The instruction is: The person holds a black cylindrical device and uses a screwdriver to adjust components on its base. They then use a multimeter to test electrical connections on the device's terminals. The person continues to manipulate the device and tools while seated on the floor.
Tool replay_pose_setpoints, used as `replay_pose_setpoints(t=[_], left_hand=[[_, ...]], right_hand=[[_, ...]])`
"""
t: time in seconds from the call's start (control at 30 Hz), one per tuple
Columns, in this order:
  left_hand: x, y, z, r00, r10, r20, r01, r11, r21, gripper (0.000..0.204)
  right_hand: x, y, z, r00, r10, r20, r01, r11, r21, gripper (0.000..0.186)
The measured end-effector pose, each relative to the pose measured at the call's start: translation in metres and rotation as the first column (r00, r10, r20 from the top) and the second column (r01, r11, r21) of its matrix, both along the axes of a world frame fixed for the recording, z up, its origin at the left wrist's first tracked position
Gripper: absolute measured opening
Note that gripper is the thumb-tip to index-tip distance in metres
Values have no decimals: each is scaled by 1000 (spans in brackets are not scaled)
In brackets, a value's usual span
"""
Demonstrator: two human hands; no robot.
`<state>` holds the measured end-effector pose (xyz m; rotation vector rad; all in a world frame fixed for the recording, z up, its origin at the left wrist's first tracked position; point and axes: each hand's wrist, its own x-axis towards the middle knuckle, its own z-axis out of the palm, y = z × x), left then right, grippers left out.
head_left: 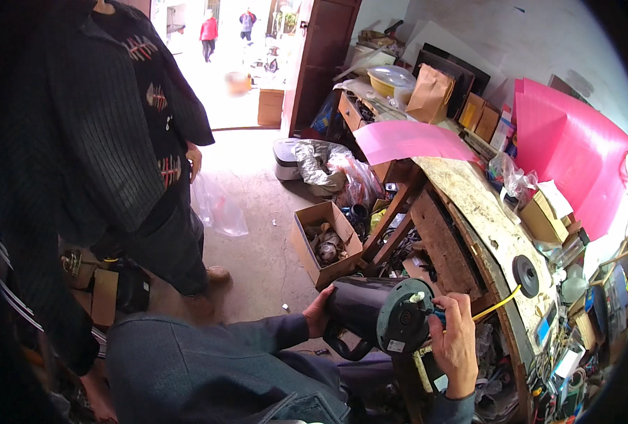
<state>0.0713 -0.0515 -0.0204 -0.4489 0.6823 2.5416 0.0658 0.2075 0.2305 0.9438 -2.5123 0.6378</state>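
Observation:
A black electric kettle (pixel 356 304) lies tilted on its side over my lap, its handle pointing down. The round underside (pixel 402 321) faces right, with a pale fitting at its upper edge and a small white label. My left hand (pixel 317 316) is closed around the kettle's far left end, the fingers partly hidden behind it. Beside the underside, my right hand (pixel 457 343) is closed, with thumb and forefinger pinched by the rim. Something small and blue (pixel 438 309) shows between those fingers; its kind cannot be made out.
The cluttered workbench (pixel 473 194) on the right bears a black disc (pixel 526 275), a yellow cord (pixel 498 305) and a pink sheet (pixel 413 143). On the floor stands a cardboard box (pixel 328 244) of parts. A person in dark clothes (pixel 109 127) stands at the left, near a plastic bag (pixel 218 205).

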Motion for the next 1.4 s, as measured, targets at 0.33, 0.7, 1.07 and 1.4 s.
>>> replay_pose_setpoints(t=[0.33, 0.7, 1.07, 1.4], left_hand=[[-4, 4, -13, 999, -31, 22, 32, 998, -49, 108], [-2, 1, 4, 999, -36, 13, 37, 997, -74, 116], [0, 0, 13, 999, -29, 34, 31, 998, -51, 105], [-6, 5, -8, 997, 7, -77, -12, 998, -60, 101]], right_hand=[[1, 1, -3, 999, -26, 26, 25, 999, 37, 22], [3, 9, -4, 974, -140, 180, 115, 983, 145, 23], [8, 4, 0, 987, -93, 132, 88, 995, 43, 21], [15, 8, -1, 989, -108, 99, 100, 992, 78, 26]])
